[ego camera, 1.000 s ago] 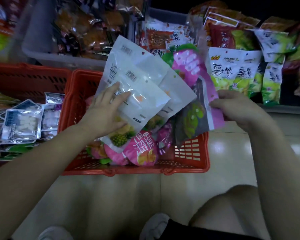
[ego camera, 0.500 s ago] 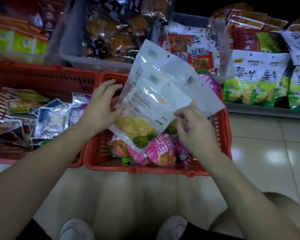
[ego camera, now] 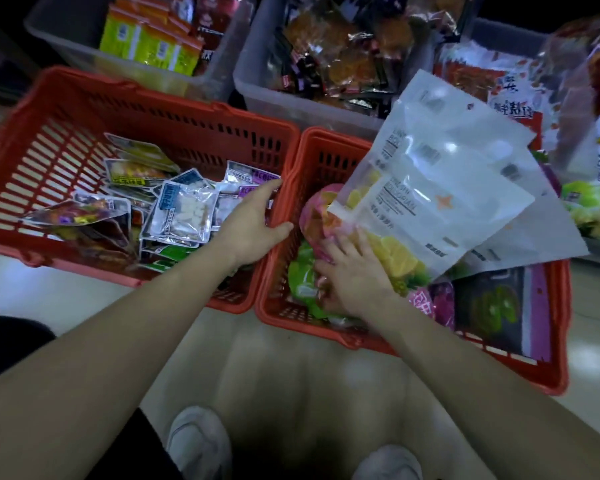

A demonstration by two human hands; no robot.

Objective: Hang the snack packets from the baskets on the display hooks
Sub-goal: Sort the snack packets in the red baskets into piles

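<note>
I judged the job barely begun, nothing hung in view: the left hand (ego camera: 253, 221) hovered, fingers apart, over the left basket (ego camera: 153, 90), while the right hand (ego camera: 355, 277) lay on white packets (ego camera: 447, 188) propped in the right basket (ego camera: 352, 339), whether clamped I couldn't tell.

Bare arms, dark clothing, pale shoes.
The left grip (ego camera: 253, 223) and right grip (ego camera: 354, 275) are bare, as are both forearms (ego camera: 118, 341); dark fabric (ego camera: 136, 452) covers the left leg, and two rounded light-grey shoes (ego camera: 198, 441) show below.
</note>
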